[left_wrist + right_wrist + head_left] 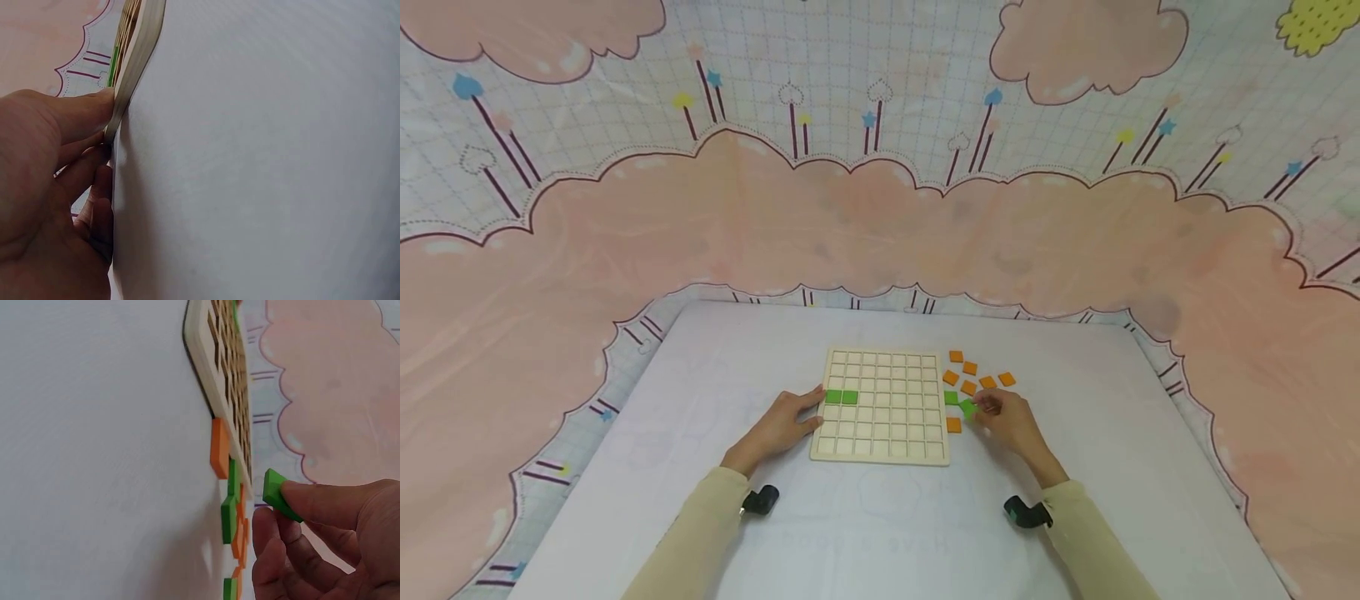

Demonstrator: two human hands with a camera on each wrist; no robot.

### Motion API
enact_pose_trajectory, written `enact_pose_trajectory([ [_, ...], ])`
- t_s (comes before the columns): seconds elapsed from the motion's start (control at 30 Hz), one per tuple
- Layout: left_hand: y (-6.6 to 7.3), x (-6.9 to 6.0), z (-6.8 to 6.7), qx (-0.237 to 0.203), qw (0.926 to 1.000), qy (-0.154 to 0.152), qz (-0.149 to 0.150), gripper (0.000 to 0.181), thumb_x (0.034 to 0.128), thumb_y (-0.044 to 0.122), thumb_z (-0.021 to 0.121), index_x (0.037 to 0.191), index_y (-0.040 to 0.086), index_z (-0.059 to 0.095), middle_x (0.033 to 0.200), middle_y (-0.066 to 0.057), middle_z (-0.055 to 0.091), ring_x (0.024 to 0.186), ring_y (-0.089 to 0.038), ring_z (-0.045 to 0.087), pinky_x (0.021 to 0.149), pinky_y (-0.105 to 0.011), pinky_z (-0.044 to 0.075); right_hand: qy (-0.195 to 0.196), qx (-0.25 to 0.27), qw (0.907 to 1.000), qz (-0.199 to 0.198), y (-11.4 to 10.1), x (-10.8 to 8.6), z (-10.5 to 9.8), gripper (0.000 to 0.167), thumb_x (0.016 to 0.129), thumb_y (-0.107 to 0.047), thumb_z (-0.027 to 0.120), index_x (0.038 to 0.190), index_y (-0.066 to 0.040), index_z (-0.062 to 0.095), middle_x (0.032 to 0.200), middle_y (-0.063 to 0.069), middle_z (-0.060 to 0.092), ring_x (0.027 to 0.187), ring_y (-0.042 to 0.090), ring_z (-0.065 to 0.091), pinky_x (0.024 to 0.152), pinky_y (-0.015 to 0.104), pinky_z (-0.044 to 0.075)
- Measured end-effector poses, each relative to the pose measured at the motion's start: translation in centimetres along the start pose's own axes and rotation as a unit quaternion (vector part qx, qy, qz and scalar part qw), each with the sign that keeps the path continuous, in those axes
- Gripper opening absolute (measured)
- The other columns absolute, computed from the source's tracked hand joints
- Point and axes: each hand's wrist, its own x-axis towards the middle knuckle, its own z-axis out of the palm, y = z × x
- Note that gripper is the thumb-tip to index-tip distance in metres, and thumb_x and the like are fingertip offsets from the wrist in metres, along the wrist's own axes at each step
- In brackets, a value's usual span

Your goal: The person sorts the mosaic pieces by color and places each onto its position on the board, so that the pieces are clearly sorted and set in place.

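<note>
A wooden grid board [883, 423] lies flat, with two green tiles [850, 397] side by side in its left cells. Thumb and fingers of the left hand [782, 425] rest against the board's left edge; the left wrist view shows this hand [56, 169] touching the board's rim [140, 56]. Between thumb and fingers, the right hand [337, 531] pinches a green tile [275, 492] above the table. In the head view the right hand [1011, 421] is right of the board, beside loose green tiles [951, 398].
Several orange tiles [970, 367] lie right of the board, and one orange tile [953, 426] lies nearer, by its right edge. The white table [880, 533] extends around the board, with a patterned cloth [850, 225] behind it.
</note>
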Motion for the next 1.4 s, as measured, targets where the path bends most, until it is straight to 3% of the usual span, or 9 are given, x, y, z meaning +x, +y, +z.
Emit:
enact_pose_trajectory([
  [0.13,0.0,0.0,-0.1,-0.005,1.0,-0.001,-0.001,0.057,0.0953,0.02,0.064,0.148,0.011,0.043,0.158,-0.001,0.036,0.119,-0.026,0.046,0.11,-0.052,0.039,-0.006,0.01,0.9998,0.013,-0.8,0.2,0.3,0.019,0.085,-0.01,0.073,0.104,-0.005,0.071,0.1,0.011,0.071,0.09,0.023,0.065,0.08,0.036,0.056],
  [0.6,0.1,0.0,0.0,-0.004,0.9999,-0.003,-0.015,0.057,0.0958,0.023,0.063,0.148,0.015,0.043,0.159,0.005,0.035,0.113,-0.02,0.046,0.107,-0.049,0.041,-0.013,0.032,0.9993,-0.01,-3.2,1.4,1.6,0.018,0.084,-0.01,0.074,0.102,-0.008,0.071,0.094,0.006,0.07,0.084,0.017,0.06,0.074,0.028,0.05],
  [0.87,0.1,0.1,0.1,0.002,1.0,0.005,-0.008,0.057,0.0959,0.023,0.063,0.148,0.015,0.043,0.158,0.004,0.037,0.111,-0.019,0.046,0.103,-0.047,0.043,-0.02,0.04,0.9989,-0.017,-4.3,1.8,2.2,0.018,0.086,-0.012,0.075,0.103,-0.01,0.071,0.097,0.005,0.07,0.087,0.018,0.062,0.08,0.033,0.054],
  [1.17,0.2,-0.1,0.0,-0.001,0.9999,0.004,-0.012,0.057,0.0961,0.023,0.063,0.149,0.015,0.042,0.158,0.005,0.036,0.118,-0.021,0.046,0.108,-0.049,0.041,-0.022,0.053,0.9977,-0.035,-5.4,2.4,3.2,0.016,0.087,-0.013,0.074,0.102,-0.014,0.072,0.097,0.003,0.071,0.087,0.017,0.062,0.079,0.033,0.053],
  [1.4,0.2,-0.2,0.1,-0.007,0.9998,0.002,-0.019,0.057,0.0962,0.024,0.062,0.149,0.016,0.042,0.158,0.005,0.036,0.114,-0.019,0.045,0.106,-0.048,0.042,-0.025,0.078,0.9961,-0.033,-6.3,2.9,4.7,0.016,0.086,-0.011,0.074,0.101,-0.013,0.072,0.096,0.003,0.071,0.086,0.016,0.063,0.08,0.033,0.054],
])
